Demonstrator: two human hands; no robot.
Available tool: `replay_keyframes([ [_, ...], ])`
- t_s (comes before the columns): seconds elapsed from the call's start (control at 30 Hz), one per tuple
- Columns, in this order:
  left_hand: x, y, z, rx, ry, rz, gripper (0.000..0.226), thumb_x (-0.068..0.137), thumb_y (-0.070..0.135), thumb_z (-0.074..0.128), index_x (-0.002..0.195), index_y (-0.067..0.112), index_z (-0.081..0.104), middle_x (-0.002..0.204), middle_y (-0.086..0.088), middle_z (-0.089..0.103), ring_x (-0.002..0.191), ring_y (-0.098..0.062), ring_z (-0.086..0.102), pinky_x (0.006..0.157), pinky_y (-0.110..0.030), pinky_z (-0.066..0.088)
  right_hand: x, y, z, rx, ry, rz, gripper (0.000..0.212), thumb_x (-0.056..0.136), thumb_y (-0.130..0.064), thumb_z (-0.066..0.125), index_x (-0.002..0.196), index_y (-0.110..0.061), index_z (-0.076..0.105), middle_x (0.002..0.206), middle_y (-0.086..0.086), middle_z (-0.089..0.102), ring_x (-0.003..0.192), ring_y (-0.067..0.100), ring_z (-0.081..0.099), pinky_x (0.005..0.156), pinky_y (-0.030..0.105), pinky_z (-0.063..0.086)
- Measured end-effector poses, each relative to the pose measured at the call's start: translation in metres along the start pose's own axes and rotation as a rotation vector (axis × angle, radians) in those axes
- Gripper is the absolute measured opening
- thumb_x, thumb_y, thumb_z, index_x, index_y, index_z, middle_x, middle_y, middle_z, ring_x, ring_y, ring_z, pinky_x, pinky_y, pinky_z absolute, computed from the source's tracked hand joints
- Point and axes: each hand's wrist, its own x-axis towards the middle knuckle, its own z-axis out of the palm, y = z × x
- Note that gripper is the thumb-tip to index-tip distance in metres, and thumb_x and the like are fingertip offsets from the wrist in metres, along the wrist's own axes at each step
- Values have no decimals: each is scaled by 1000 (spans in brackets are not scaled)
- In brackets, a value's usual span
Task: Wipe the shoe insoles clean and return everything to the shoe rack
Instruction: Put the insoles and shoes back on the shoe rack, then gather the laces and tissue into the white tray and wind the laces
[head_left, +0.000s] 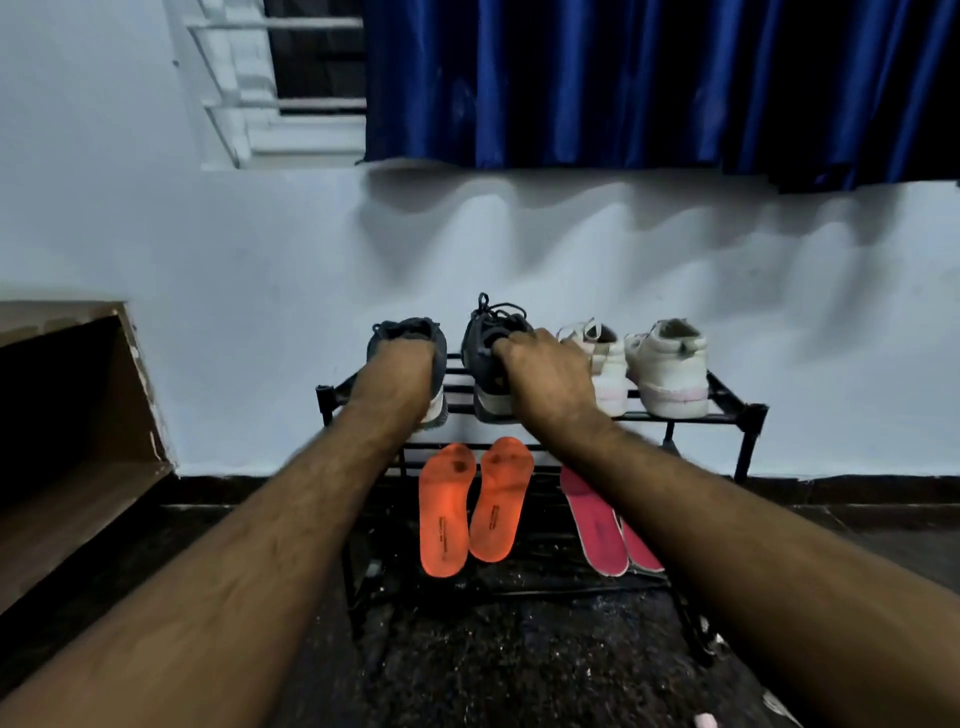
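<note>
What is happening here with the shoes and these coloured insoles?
A person reaches with both hands to the top shelf of a black shoe rack. The left hand goes into the left dark shoe; the right hand grips the right dark shoe at its opening. Two white shoes stand beside them. Two orange insoles and two pink insoles lie on the lower shelf, outside the shoes.

A home: shoe rack (737, 415), curtained window (623, 78).
</note>
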Motion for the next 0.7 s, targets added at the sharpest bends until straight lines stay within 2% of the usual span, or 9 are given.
replay_keyframes([
  [0.1,15,-10,10,-11,108,38,26,84,18,66,109,17,69,102,-11,67,98,-34,65,78,-41,58,12,-1,19,15,10,30,33,85,-5,58,115,-20,59,114,2,62,106,27,58,66,36,34],
  [0.2,23,-19,16,-34,150,47,38,81,21,70,118,19,62,112,-9,58,108,-34,57,80,-43,55,22,-2,30,61,6,49,35,86,-9,62,119,-20,55,117,3,61,107,27,56,64,34,33],
  [0.3,10,-10,20,-6,180,4,46,87,11,66,131,9,49,132,-14,49,128,-35,43,84,-44,49,17,-5,30,82,40,72,49,86,-19,66,133,-18,48,123,5,58,108,28,56,64,35,43],
  [0.37,-8,0,20,37,232,-32,54,91,10,64,139,8,41,147,-14,38,143,-36,29,86,-47,52,5,-10,25,96,74,52,62,87,-27,64,143,-16,40,133,5,54,109,30,56,69,39,52],
  [0.47,-40,14,17,109,254,-56,62,93,11,62,148,6,33,158,-13,29,150,-37,19,92,-53,55,-23,-12,9,93,107,37,66,87,-25,63,147,-14,37,140,5,50,107,32,56,74,42,54],
  [0.57,-81,39,9,100,158,-20,66,91,3,57,150,4,28,157,-13,32,148,-36,25,99,-50,52,-60,-5,-14,124,87,63,66,88,-21,64,147,-14,37,143,5,49,114,33,55,80,42,55],
  [0.63,-108,56,-1,75,142,3,63,92,7,56,149,5,31,148,-12,41,141,-32,38,94,-47,52,-86,3,-32,141,52,80,67,89,-25,64,148,-14,35,144,5,47,118,32,52,85,43,55],
  [0.7,-133,75,-9,75,131,36,58,92,12,56,146,6,35,141,-12,48,130,-30,49,89,-45,51,-115,13,-50,134,29,108,68,89,-28,64,149,-14,35,142,5,48,114,31,53,84,43,55],
])
